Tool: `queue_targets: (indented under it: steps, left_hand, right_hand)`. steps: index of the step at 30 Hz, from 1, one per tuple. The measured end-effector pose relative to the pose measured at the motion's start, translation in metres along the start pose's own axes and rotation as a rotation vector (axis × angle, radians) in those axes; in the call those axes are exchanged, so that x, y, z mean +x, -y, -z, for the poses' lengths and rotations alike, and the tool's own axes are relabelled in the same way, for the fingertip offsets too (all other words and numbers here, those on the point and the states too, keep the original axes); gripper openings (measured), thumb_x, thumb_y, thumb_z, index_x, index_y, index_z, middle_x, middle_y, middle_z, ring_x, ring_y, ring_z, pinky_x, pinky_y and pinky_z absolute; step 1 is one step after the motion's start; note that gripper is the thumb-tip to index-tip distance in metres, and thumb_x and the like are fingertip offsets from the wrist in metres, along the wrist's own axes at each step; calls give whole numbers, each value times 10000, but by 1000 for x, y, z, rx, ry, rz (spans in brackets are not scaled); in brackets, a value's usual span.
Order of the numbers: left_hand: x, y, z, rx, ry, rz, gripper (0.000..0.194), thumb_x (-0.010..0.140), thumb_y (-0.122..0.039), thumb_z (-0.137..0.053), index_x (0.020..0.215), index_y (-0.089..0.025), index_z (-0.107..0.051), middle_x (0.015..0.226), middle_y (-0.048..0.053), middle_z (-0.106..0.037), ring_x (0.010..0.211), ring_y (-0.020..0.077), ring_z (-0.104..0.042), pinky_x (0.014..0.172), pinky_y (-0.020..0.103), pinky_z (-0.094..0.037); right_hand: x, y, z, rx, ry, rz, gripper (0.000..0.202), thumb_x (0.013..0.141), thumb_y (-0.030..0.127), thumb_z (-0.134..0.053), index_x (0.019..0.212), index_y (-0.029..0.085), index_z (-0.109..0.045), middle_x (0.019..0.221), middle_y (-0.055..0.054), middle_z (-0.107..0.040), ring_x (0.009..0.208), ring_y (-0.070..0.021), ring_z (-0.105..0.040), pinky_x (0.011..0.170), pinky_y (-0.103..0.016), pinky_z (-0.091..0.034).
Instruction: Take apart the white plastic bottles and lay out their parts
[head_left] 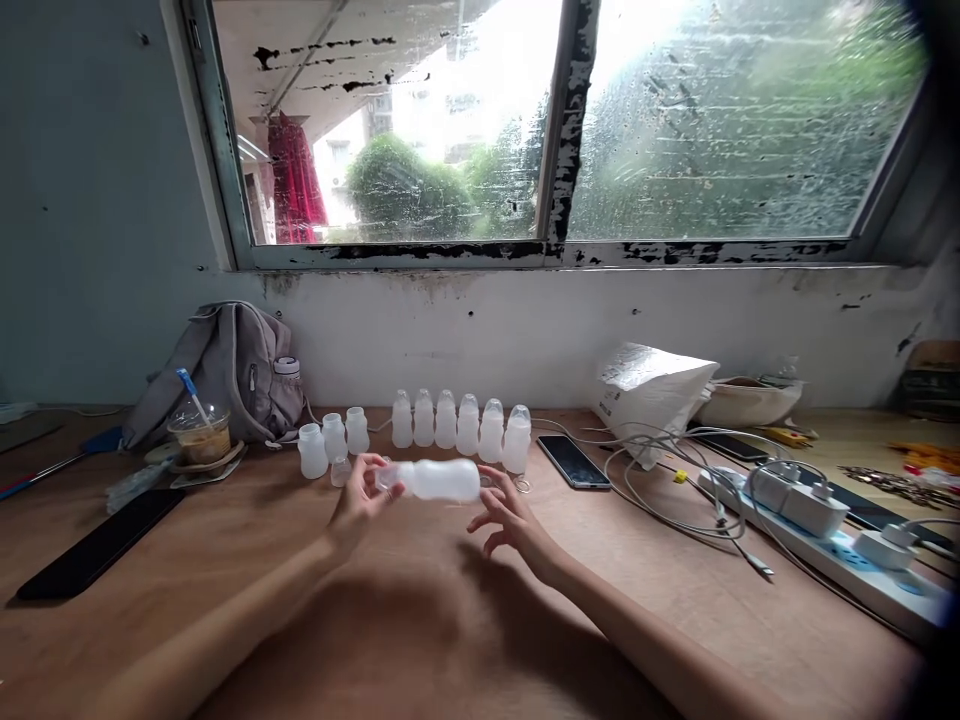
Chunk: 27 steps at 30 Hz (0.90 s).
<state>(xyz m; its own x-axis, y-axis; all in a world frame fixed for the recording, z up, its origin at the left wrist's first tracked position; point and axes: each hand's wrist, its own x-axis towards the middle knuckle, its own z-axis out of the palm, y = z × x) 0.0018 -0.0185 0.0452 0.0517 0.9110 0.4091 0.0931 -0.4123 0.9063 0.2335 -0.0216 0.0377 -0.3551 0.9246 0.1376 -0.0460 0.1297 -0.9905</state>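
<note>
A white translucent bottle [446,480] lies sideways in the air above the brown table, its clear cap end to the left. My left hand [362,495] grips it by that cap end. At the bottle's base is my right hand [510,515], its fingertips near or touching the base and its other fingers apart. Behind, several capped bottles [469,425] stand upright in a row. To their left stand three bottles without caps [334,437], with a small clear cap [340,472] before them. A small ring [523,485] lies beyond my right hand.
On the left are a grey backpack [240,370], a drink cup [201,435] and a black flat object [101,545]. To the right are a phone [574,462], a white bag [656,390], loose cables [652,500] and a power strip [840,555].
</note>
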Motion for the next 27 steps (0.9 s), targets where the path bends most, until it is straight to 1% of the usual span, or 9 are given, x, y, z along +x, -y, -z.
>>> queue_targets:
  steps: [2,4,7,9,11,14,19,24,27]
  left_hand:
    - [-13,8,-7,-20,93,40,395,697,-366,-600,986,-194,-394,942,55,-598,856,177,-580,735,284,-469]
    - [-20,13,-9,-1,152,51,411,691,-355,-611,1019,-183,-435,991,68,-586,901,188,-564,769,291,-461]
    - [-21,15,-5,30,221,69,399,674,-353,-630,1006,-167,-512,957,65,-600,868,194,-567,756,292,-463]
    - [-19,14,-1,11,238,96,384,649,-354,-653,963,-159,-549,905,60,-618,833,194,-574,733,288,-463]
    - [-17,14,1,-23,233,122,381,624,-352,-675,933,-158,-566,879,55,-627,814,193,-578,715,282,-460]
    - [-15,13,3,-61,234,144,379,607,-351,-689,914,-159,-577,881,56,-629,796,192,-583,695,277,-458]
    - [-17,14,4,-74,206,145,403,606,-367,-686,934,-156,-583,901,70,-626,841,204,-569,719,282,-459]
    - [-18,14,3,-165,207,263,422,649,-461,-620,920,-139,-591,888,74,-626,835,209,-575,705,302,-486]
    - [-17,15,1,-180,208,313,434,676,-514,-565,849,-117,-593,804,74,-631,706,174,-602,661,285,-499]
  right_hand:
    - [-5,1,-7,68,75,-76,462,766,477,-473,1160,277,-334,995,-62,-470,703,-151,-582,410,-222,-483]
    - [-7,0,-10,86,112,-112,413,746,448,-526,1085,238,-417,934,-50,-489,651,-126,-572,420,-210,-481]
    - [-6,-3,-9,57,112,-111,350,727,418,-566,980,194,-476,800,-17,-509,553,-92,-540,411,-196,-457]
    - [-3,-3,-7,14,104,-84,341,724,424,-566,953,185,-487,746,-3,-514,507,-84,-525,397,-197,-440]
    - [-1,-1,-6,-36,99,-39,344,720,433,-567,943,181,-492,720,2,-516,484,-85,-516,386,-200,-425]
    - [-2,4,-6,-99,114,45,339,725,418,-570,954,184,-482,727,1,-519,507,-90,-515,390,-192,-406]
    - [-5,7,-7,-242,116,168,354,731,400,-566,1005,200,-463,714,7,-519,545,-92,-484,428,-191,-395]
    - [-6,3,-4,-436,98,363,351,737,347,-565,1044,218,-456,933,-41,-528,727,-136,-519,588,-230,-450]
    - [-5,-2,-2,-596,98,501,353,744,299,-556,1066,220,-437,969,-63,-520,791,-162,-521,659,-269,-457]
